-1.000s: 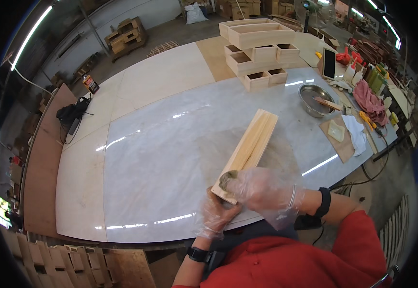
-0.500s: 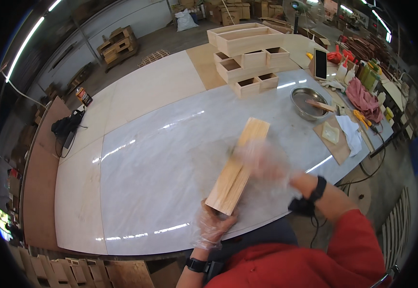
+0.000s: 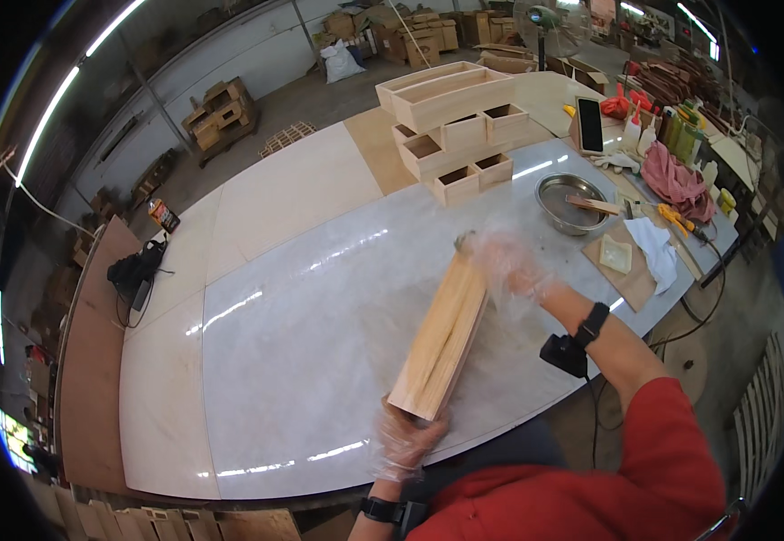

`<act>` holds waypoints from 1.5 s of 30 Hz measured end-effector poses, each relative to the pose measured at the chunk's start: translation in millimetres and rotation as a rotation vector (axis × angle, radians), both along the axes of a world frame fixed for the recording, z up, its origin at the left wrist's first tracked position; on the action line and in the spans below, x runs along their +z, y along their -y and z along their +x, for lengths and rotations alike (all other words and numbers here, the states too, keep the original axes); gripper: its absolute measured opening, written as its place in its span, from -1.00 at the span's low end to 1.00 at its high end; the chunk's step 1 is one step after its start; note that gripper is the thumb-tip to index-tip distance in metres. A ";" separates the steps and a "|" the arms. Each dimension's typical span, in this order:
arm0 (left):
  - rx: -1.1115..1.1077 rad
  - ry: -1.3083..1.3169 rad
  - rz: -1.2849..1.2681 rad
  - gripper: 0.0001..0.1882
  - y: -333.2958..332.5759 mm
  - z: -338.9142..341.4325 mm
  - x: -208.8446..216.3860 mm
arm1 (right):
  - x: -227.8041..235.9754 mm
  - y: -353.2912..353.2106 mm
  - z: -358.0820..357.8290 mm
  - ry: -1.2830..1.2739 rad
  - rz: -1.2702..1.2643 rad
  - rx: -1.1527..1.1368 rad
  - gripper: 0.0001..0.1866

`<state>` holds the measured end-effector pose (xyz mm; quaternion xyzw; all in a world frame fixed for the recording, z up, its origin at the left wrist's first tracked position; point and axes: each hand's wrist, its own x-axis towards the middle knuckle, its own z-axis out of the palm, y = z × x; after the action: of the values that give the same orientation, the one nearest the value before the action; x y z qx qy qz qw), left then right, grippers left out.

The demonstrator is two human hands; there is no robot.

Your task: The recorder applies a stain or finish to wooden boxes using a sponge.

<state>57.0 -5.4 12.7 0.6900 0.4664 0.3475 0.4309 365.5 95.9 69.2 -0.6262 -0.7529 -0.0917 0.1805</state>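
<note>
A long pale wooden box [image 3: 442, 343] with a dark grain streak is tilted over the grey sheet, its flat face up. My left hand [image 3: 410, 440], in a clear plastic glove, grips its near end from below, the fingers curled round the edge. At the far end of the box is my right hand [image 3: 507, 261], gloved likewise and smeared by motion. A small grey-green piece [image 3: 464, 242] shows at its fingertips; its kind cannot be made out.
Stacked wooden boxes [image 3: 451, 135] stand at the back. To the right are a metal bowl [image 3: 559, 216] with a wooden-handled tool, a white cloth [image 3: 653, 252], a pink cloth [image 3: 676, 180], bottles and a phone [image 3: 589, 124]. A black bag [image 3: 135, 266] lies far left.
My right hand has moved from the middle of the box to its far end. The box, in my left hand, has shifted slightly nearer to me.
</note>
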 end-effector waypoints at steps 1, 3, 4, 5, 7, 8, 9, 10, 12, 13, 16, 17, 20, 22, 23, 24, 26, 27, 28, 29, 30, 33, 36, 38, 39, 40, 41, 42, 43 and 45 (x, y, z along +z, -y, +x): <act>-0.013 -0.087 0.015 -0.19 -0.9 1.9 0.2 | -21.4 10.3 -0.8 -0.176 0.069 0.139 -0.77; -0.006 0.047 0.001 -0.19 -0.1 2.7 -9.8 | -20.6 36.0 -21.5 -0.349 0.137 0.291 -0.77; 0.022 0.175 -0.019 -0.20 1.0 -1.3 -16.1 | 9.7 55.6 -50.0 -0.272 -0.007 0.282 -0.77; 0.020 0.180 -0.024 -0.20 0.0 -0.9 -16.2 | 28.4 69.6 -60.9 -0.186 -0.145 0.248 -0.76; -0.022 0.218 -0.032 -0.19 2.9 4.6 -12.5 | -13.8 48.5 -11.3 0.104 0.134 0.147 -0.77; -0.036 0.220 -0.041 -0.19 7.0 5.7 -11.3 | -25.2 40.9 7.9 0.393 0.411 0.058 -0.77; -0.030 0.188 -0.041 -0.19 6.1 4.8 -10.5 | -10.8 38.7 11.0 0.395 0.409 0.055 -0.77; -0.020 0.155 -0.037 -0.19 2.8 3.3 -10.6 | 11.0 37.3 10.5 0.169 0.165 -0.032 -0.78; 0.010 0.081 -0.009 -0.20 0.7 -5.6 -18.0 | 24.5 39.4 -9.4 -0.066 -0.086 -0.089 -0.80; 0.012 0.017 0.017 -0.20 0.6 -6.5 -20.9 | 20.0 53.0 -24.5 -0.071 0.030 0.071 -0.81; 0.004 0.060 0.113 -0.20 -0.6 -0.4 -13.0 | 12.3 101.1 -74.7 -0.142 0.072 0.385 -0.81; 0.019 0.055 0.101 -0.20 -0.2 1.3 -10.3 | 16.6 106.2 -82.7 -0.150 0.059 0.398 -0.81; 0.027 -0.191 0.152 -0.22 0.7 5.9 -0.2 | 19.6 111.9 -85.0 -0.179 -0.018 0.491 -0.80; 0.057 -0.162 0.134 -0.23 0.7 2.6 0.9 | 19.5 78.4 -61.7 0.059 0.267 0.407 -0.77; 0.069 -0.111 0.133 -0.24 0.7 0.3 -2.0 | 20.2 76.7 -69.8 0.046 0.262 0.431 -0.77; 0.050 -0.030 0.114 -0.23 -1.4 -2.0 -13.1 | 27.4 77.8 -76.3 0.025 0.160 0.412 -0.77; 0.022 -0.029 0.109 -0.20 -4.5 0.6 -14.7 | 26.6 90.7 -99.3 -0.051 0.108 0.469 -0.78; -0.016 -0.031 0.113 -0.18 -4.4 1.0 -14.5 | 21.8 108.4 -123.2 -0.113 0.164 0.551 -0.80; -0.049 -0.100 0.092 -0.17 -7.9 -9.4 -42.9 | 23.7 116.4 -137.7 -0.112 0.165 0.575 -0.80; -0.041 -0.094 0.089 -0.17 -9.2 -8.3 -48.9 | 24.4 122.3 -145.0 -0.138 0.103 0.601 -0.81; -0.047 -0.090 0.125 -0.17 -8.0 -9.8 -51.3 | 25.4 124.9 -151.9 -0.168 0.044 0.636 -0.81; 0.007 -0.025 0.060 -0.19 -1.1 0.7 -12.4 | 31.2 92.5 -130.4 -0.110 0.105 0.550 -0.81; 0.002 -0.025 0.078 -0.20 -2.1 -3.0 -14.1 | 27.9 73.6 -134.6 -0.029 0.080 0.497 -0.77; 0.005 -0.026 0.096 -0.20 -1.9 -2.0 -9.0 | 30.1 98.9 -143.1 -0.061 0.077 0.542 -0.77; 0.010 -0.034 0.114 -0.20 -2.9 -1.3 -8.1 | 30.2 111.8 -146.8 -0.098 0.075 0.589 -0.77; 0.025 -0.030 0.112 -0.20 -2.2 -2.3 -11.0 | 29.7 120.5 -149.0 -0.095 0.072 0.604 -0.77; 0.038 -0.042 0.109 -0.25 -2.5 -3.4 -16.1 | 28.8 127.5 -150.2 -0.127 0.052 0.610 -0.76; 0.040 -0.052 0.104 -0.30 -0.2 -3.3 -20.5 | 29.3 134.0 -150.2 -0.160 0.030 0.604 -0.76; 0.043 -0.050 0.100 -0.30 -0.9 -4.5 -27.1 | 30.9 131.0 -152.2 -0.160 0.025 0.607 -0.76; -0.129 -0.111 0.334 -0.40 -6.3 -5.5 -37.9 | 35.5 113.9 -159.5 -0.197 -0.008 0.603 -0.71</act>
<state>51.5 1.0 -25.2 0.7986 0.3801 0.3530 0.3051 206.0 -17.9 104.7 -0.3812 -0.8840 0.0299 0.2689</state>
